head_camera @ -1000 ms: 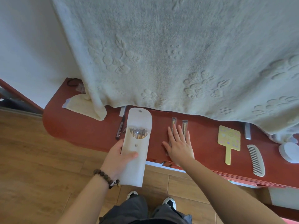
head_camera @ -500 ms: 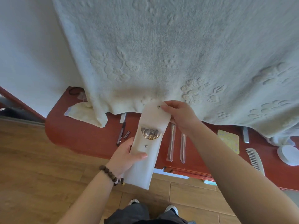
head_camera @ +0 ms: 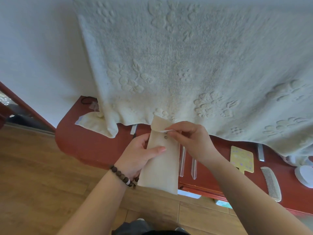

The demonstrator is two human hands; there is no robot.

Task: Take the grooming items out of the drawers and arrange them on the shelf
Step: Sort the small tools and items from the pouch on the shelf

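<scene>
A long cream pouch (head_camera: 160,167) with a metal snap stands upright above the red shelf (head_camera: 88,146). My left hand (head_camera: 140,155) grips its left side, thumb across the front. My right hand (head_camera: 191,139) pinches the pouch's flap, folded down near the snap. On the shelf lie two clear-sleeved tools (head_camera: 188,161), a yellow hand mirror (head_camera: 242,158), a white comb (head_camera: 271,184) and a metal file (head_camera: 260,152).
A large cream embossed towel (head_camera: 194,65) hangs over the shelf's back. A white round container (head_camera: 304,175) sits at far right. A dark pen-like item (head_camera: 134,133) and a folded cloth (head_camera: 91,121) lie at left. An open drawer (head_camera: 203,194) shows below the shelf.
My right hand rose from the shelf, took the pouch's open flap and folded it down over the tools showing in the pouch's window. The left hand kept its grip.
</scene>
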